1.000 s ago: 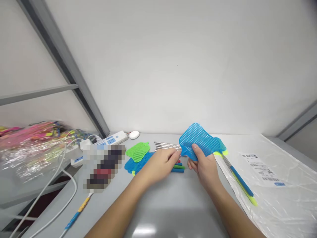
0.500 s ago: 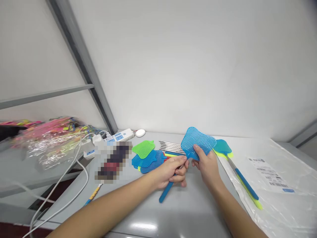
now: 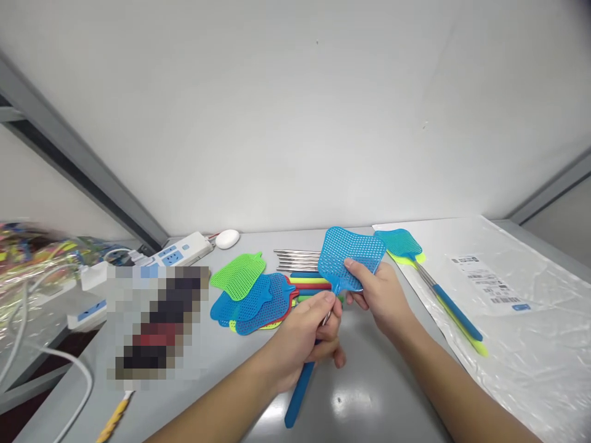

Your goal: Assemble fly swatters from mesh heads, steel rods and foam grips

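Observation:
My right hand (image 3: 376, 292) pinches a blue perforated fly swatter head (image 3: 348, 255), its thumb on the front face. Just below, my left hand (image 3: 318, 329) grips the thin metal rod with the blue handle (image 3: 300, 394), fingers curled round it near the head's neck. Rod and neck meet at my left fingertips; whether the rod sits inside the neck is hidden. Left of my hands lie loose swatter heads: a green one (image 3: 239, 275) on top, blue ones (image 3: 265, 304) below. Behind my hands are several metal rods (image 3: 295, 259) and coloured handles (image 3: 309, 286).
On the right, a blue swatter (image 3: 399, 243) and a yellow-green one lie on a white plastic bag (image 3: 508, 271) with a printed label. At left are power strips (image 3: 184, 247), white cables (image 3: 83, 369), a white round device (image 3: 227, 239) and a blurred-out object (image 3: 161, 326).
My view has turned and moved closer to the table, so the shelf with plastic bags slides off left. Both hands keep the same hold on the swatter head and rod.

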`<state>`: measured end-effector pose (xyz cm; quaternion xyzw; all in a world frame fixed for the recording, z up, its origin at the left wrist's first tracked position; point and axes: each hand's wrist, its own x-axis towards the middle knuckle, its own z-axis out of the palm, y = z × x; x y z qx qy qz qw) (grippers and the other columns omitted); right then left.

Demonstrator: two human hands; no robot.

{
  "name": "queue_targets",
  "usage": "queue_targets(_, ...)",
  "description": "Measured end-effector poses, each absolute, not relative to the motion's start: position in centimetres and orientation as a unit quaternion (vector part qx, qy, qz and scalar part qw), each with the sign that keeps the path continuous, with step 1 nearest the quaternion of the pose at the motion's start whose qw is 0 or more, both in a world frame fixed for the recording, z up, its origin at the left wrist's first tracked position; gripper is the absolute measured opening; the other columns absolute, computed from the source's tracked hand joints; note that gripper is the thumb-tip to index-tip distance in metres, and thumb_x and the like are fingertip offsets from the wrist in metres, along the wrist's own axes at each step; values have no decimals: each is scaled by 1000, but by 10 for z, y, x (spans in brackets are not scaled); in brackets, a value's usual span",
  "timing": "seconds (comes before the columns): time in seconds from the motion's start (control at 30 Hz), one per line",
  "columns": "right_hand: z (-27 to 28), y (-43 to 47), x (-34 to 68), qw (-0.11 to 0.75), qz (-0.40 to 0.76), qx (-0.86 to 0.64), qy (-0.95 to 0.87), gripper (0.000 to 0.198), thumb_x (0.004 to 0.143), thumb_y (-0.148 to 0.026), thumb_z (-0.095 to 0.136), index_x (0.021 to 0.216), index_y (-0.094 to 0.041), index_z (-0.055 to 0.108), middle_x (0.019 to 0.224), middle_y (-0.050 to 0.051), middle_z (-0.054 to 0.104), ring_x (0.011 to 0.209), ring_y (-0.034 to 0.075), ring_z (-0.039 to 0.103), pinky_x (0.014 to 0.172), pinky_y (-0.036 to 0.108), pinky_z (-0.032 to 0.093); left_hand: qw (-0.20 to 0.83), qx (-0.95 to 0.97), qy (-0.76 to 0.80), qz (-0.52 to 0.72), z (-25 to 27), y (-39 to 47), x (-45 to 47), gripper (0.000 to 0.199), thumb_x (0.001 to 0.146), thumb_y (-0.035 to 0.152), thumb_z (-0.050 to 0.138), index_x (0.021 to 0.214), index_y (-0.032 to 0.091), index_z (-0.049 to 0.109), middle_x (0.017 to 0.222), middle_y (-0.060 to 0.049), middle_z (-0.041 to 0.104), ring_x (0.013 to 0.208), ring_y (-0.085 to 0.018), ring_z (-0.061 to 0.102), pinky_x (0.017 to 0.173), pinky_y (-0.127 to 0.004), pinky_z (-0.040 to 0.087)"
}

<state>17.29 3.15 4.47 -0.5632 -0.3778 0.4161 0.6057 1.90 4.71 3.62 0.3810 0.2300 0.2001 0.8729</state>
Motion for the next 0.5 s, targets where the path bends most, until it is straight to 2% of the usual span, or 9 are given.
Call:
queue_targets(0.2,43,34,175,603,421,-560,-381,40,84,-43,59,53,-21,46,35,-6,41,33,11,44,39,25,37,892,348,238,164,41,52,18,28,97,41,39,81,20,49,48,13,23,31,-2,14,50,-27,49)
queue_targets(0.5,45,34,175,610,422,-554,-378,40,86,-43,59,55,-21,46,34,-7,40,31,9,40,39,24,37,900,341,223,153,43,55,16,29,97,42,39,82,20,50,47,13,24,31,-2,14,50,-26,49)
